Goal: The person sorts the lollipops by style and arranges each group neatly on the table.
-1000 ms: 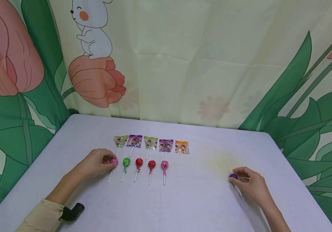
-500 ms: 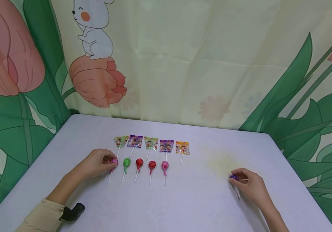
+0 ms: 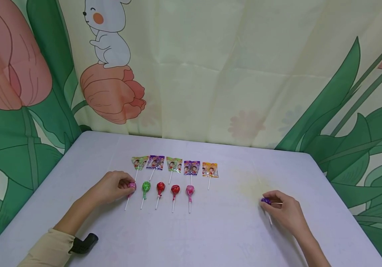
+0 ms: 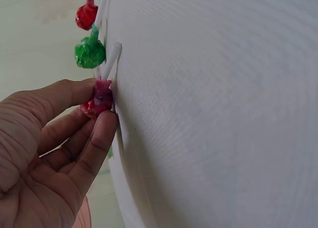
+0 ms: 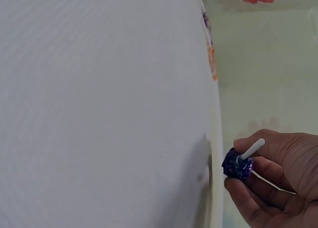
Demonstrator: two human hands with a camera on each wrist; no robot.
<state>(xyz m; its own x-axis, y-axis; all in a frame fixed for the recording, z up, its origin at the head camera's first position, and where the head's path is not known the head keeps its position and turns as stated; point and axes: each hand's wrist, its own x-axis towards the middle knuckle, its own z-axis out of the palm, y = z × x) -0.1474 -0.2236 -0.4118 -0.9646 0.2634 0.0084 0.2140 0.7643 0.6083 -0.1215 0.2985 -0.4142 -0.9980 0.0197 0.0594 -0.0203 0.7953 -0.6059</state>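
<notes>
My left hand [image 3: 110,188] pinches the wrapped head of a pink lollipop [image 4: 103,96] at the left end of the front row. Its white stick points toward the near edge of the table. Beside it in that row lie a green lollipop [image 3: 146,186], two red lollipops, one of them a red lollipop [image 3: 161,187], and another pink lollipop [image 3: 190,190]. Over at the right, my right hand [image 3: 286,210] holds a purple lollipop [image 5: 237,165] by its head between thumb and fingertips. In the right wrist view its white stick juts out past the thumb.
Behind the front row lie several flat-packed lollipops, with green, purple and orange wrappers, among them an orange-wrapped lollipop [image 3: 210,170]. All lie on a white-covered table [image 3: 211,237]. A printed curtain [image 3: 191,92] hangs behind the far edge.
My right hand has shifted slightly left and toward the far edge, carrying the purple lollipop. The left hand keeps its pinch on the pink lollipop in the same place.
</notes>
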